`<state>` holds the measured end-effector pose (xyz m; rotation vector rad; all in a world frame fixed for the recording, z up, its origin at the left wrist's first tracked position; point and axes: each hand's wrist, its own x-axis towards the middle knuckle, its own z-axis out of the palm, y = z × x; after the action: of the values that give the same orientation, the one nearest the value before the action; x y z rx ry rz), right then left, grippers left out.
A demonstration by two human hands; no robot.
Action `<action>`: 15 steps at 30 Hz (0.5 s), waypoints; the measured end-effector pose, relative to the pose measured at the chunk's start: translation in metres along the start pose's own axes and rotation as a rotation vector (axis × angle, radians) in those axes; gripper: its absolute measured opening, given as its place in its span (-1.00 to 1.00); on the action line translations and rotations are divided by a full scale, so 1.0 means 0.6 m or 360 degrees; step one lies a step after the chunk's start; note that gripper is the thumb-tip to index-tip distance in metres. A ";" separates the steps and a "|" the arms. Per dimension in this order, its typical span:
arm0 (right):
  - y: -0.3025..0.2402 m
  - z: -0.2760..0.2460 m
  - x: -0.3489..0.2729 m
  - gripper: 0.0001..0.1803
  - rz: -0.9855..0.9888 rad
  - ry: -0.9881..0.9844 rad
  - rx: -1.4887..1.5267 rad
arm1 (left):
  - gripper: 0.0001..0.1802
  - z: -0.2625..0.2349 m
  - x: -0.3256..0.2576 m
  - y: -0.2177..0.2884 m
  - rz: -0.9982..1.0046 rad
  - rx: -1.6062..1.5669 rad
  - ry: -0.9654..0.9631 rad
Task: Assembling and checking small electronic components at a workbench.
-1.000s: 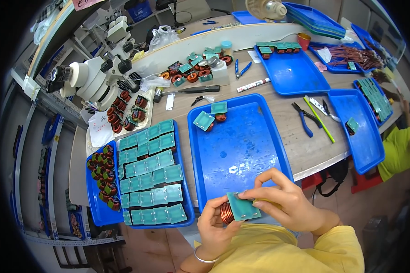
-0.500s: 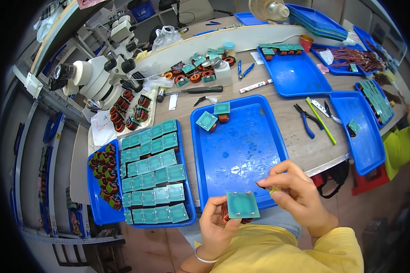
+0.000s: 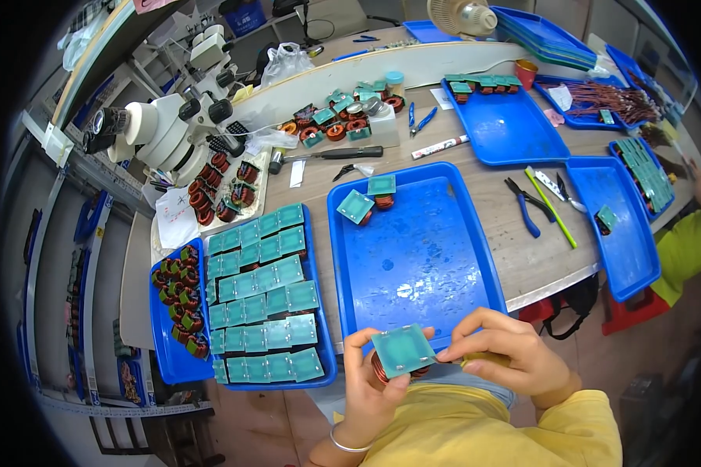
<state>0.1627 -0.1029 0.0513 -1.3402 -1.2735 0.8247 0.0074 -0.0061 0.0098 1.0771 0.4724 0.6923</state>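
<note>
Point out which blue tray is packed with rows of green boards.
The blue tray left of the hands: green square boards cover it in rows. The big middle tray holds only two.

Both hands meet near the chest, left hand [image 3: 370, 381] cupped, right hand [image 3: 506, 354] seemingly pinching with curled fingers.

Clear plastic bag [image 3: 287, 61], crumpled, at far edge of worktop [image 3: 475, 191] beside the microscope. White paper note [image 3: 176, 220] with handwriting, left of the trays. Small pink slip [image 3: 554, 117] right of the far blue tray. No screens in view.
</note>
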 end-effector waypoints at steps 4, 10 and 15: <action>-0.008 0.000 -0.001 -0.81 -0.0007 -0.0084 -0.0050 | -0.41 -0.005 -0.005 -0.005 0.0234 0.0205 -0.0004; -0.008 0.001 -0.004 -0.80 -0.0024 -0.0113 -0.0147 | -0.33 -0.017 -0.001 -0.011 0.0593 0.0523 -0.0140; -0.013 0.002 -0.007 -0.77 -0.0001 -0.0093 -0.0237 | -0.27 -0.017 -0.002 -0.016 0.0817 0.0677 -0.0052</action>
<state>0.1592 -0.1078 0.0576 -1.4419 -1.4035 0.7860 0.0025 -0.0034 -0.0030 1.6372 0.3200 1.0507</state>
